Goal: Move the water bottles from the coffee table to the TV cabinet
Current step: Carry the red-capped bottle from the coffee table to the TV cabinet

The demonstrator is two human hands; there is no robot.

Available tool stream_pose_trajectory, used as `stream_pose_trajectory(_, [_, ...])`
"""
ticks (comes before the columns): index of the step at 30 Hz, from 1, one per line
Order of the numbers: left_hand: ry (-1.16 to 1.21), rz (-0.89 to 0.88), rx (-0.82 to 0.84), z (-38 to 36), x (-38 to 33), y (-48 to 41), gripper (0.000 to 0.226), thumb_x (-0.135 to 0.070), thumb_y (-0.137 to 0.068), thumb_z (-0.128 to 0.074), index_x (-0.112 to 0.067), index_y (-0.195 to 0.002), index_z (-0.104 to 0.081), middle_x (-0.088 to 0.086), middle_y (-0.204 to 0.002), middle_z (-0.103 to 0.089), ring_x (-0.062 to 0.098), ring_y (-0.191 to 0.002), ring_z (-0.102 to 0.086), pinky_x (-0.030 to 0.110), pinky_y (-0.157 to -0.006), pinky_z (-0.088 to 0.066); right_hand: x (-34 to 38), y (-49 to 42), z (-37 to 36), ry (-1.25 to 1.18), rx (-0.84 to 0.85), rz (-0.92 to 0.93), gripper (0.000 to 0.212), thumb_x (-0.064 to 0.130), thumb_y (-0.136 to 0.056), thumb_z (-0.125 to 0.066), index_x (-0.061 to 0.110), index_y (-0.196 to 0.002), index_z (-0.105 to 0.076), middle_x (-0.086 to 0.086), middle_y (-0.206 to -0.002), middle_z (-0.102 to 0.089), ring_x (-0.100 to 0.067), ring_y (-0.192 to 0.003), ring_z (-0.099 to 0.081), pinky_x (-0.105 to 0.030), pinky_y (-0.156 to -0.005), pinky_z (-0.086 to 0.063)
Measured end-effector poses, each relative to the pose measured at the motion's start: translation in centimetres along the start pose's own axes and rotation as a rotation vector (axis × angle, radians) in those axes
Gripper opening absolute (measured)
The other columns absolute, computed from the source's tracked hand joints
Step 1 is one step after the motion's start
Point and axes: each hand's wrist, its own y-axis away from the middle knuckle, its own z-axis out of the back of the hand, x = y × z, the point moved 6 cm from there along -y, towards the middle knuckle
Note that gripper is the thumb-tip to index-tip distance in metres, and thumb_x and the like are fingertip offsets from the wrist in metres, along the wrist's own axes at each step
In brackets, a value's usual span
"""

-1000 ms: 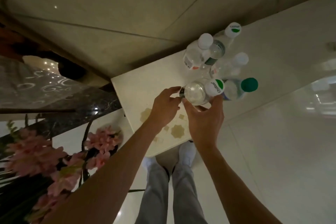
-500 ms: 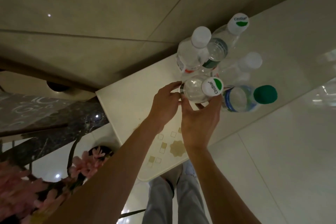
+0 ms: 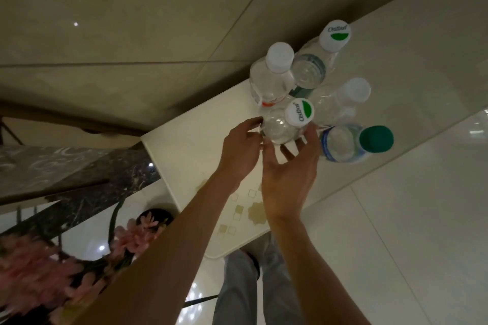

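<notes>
Little changed from half a second ago: same five bottles in the same tight cluster, left hand (image 3: 240, 150) and right hand (image 3: 287, 174) on the same one as before, only the right thumb and fingers spread a shade wider, and the pink flowers (image 3: 39, 272) slid lower and further left in view.

Held: the nearest bottle (image 3: 280, 130), clear, white-and-green Cestbon cap, roughly upright over the white tabletop (image 3: 184, 150); contact of base with surface impossible to tell. Crowded on three sides: left white-capped bottle (image 3: 269, 82) right behind it, right white-capped bottle (image 3: 332, 105) just beside its cap, green-capped bottle (image 3: 340, 144) just beside the right fingertips, far Cestbon bottle (image 3: 309, 71) behind those, near the wall-side edge. Open room only toward the person and toward the tabletop's left corner, bare from the hands out to that edge. Beyond the corner, a dark marble slab (image 3: 66, 171); beyond the near edge, glossy floor tile (image 3: 396, 245) and grey trouser legs (image 3: 237, 290).

Left hand reaching in from the lower left, fingers curled, tips pressed on the bottle's left side. Right hand below and in front, back toward the camera, thumb on the near-left flank, fingers up the right side, clamped loosely round the bottle.
</notes>
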Motion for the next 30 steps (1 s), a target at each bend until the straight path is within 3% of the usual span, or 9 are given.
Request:
stream_pose_trajectory(3, [0.004, 0.033, 0.013, 0.1, 0.0, 0.1, 0.04, -0.007, -0.095, -0.049, -0.015, -0.133, -0.058, 0.005, -0.128, -0.065, 0.019, -0.106, -0.067, 0.038, -0.096, -0.055, 0.7, 0.0, 0.6, 0.014, 0.003, 0.023, 0.069, 0.028, -0.086, -0.074, 0.015, -0.144, -0.038, -0.002, -0.142, -0.05, 0.0, -0.117, -0.053, -0.008, -0.09, -0.048])
stream_pose_trajectory(7, [-0.086, 0.017, 0.025, 1.3, -1.1, 1.5, 0.042, -0.005, -0.093, -0.05, -0.012, -0.133, -0.058, 0.009, -0.135, -0.061, 0.026, -0.118, -0.061, 0.046, -0.102, -0.05, 2.3, 0.8, 2.2, 0.043, 0.052, 0.013, 0.063, 0.026, -0.088, -0.071, 0.015, -0.141, -0.04, -0.001, -0.138, -0.053, -0.004, -0.113, -0.057, -0.023, -0.091, -0.054])
stream_pose_trajectory(10, [-0.181, 0.033, -0.006, 3.8, -3.4, 4.6, 0.034, -0.009, -0.095, -0.049, -0.015, -0.126, -0.063, 0.006, -0.129, -0.064, 0.024, -0.118, -0.061, 0.043, -0.103, -0.049, 5.0, 2.4, 4.8, 0.097, 0.083, 0.1, 0.053, 0.019, -0.09, -0.068, 0.008, -0.137, -0.046, -0.006, -0.134, -0.057, -0.005, -0.109, -0.058, -0.028, -0.088, -0.056])
stream_pose_trajectory(15, [-0.539, -0.114, 0.07, 8.2, -9.7, 11.7, 0.021, -0.012, -0.096, -0.05, -0.013, -0.106, -0.069, 0.006, -0.11, -0.072, 0.024, -0.102, -0.067, 0.041, -0.096, -0.05, 10.7, 4.5, 12.2, 0.255, 0.212, 0.163, 0.036, 0.013, -0.092, -0.061, 0.014, -0.127, -0.055, -0.002, -0.121, -0.063, -0.013, -0.102, -0.065, -0.031, -0.088, -0.056])
stream_pose_trajectory(18, [-0.85, -0.199, 0.198, 9.3, -14.0, 16.9, 0.023, -0.018, -0.099, -0.048, -0.014, -0.113, -0.065, 0.006, -0.111, -0.071, 0.021, -0.099, -0.065, 0.032, -0.083, -0.048, 13.8, 3.8, 17.6, 0.415, 0.332, 0.188, 0.031, 0.015, -0.093, -0.059, 0.016, -0.124, -0.059, -0.001, -0.121, -0.063, -0.015, -0.104, -0.063, -0.028, -0.09, -0.051])
stream_pose_trajectory(22, [-1.087, -0.321, 0.294, 9.3, -18.9, 23.3, 0.027, -0.024, -0.101, -0.044, -0.016, -0.119, -0.063, 0.005, -0.114, -0.067, 0.021, -0.101, -0.063, 0.04, -0.09, -0.05, 16.1, 2.0, 25.1, 0.657, 0.424, 0.157, 0.029, 0.022, -0.095, -0.054, 0.017, -0.122, -0.063, -0.001, -0.124, -0.062, -0.019, -0.112, -0.059, -0.031, -0.095, -0.047])
stream_pose_trajectory(26, [-1.114, -0.446, 0.26, 8.8, -23.3, 28.4, 0.027, -0.027, -0.101, -0.044, -0.017, -0.119, -0.061, 0.003, -0.114, -0.066, 0.02, -0.1, -0.062, 0.035, -0.088, -0.048, 17.6, 1.1, 31.9, 0.781, 0.385, 0.121, 0.031, 0.025, -0.096, -0.051, 0.013, -0.123, -0.064, -0.006, -0.126, -0.063, -0.022, -0.114, -0.059, -0.034, -0.096, -0.048])
stream_pose_trajectory(30, [-1.111, -0.569, 0.271, 7.1, -26.3, 32.5, 0.028, -0.027, -0.102, -0.042, -0.014, -0.115, -0.062, 0.004, -0.107, -0.067, 0.018, -0.092, -0.061, 0.027, -0.076, -0.044, 19.3, 3.3, 36.3, 0.79, 0.285, 0.091, 0.032, 0.025, -0.097, -0.051, 0.01, -0.122, -0.065, -0.008, -0.123, -0.065, -0.024, -0.11, -0.062, -0.034, -0.092, -0.048])
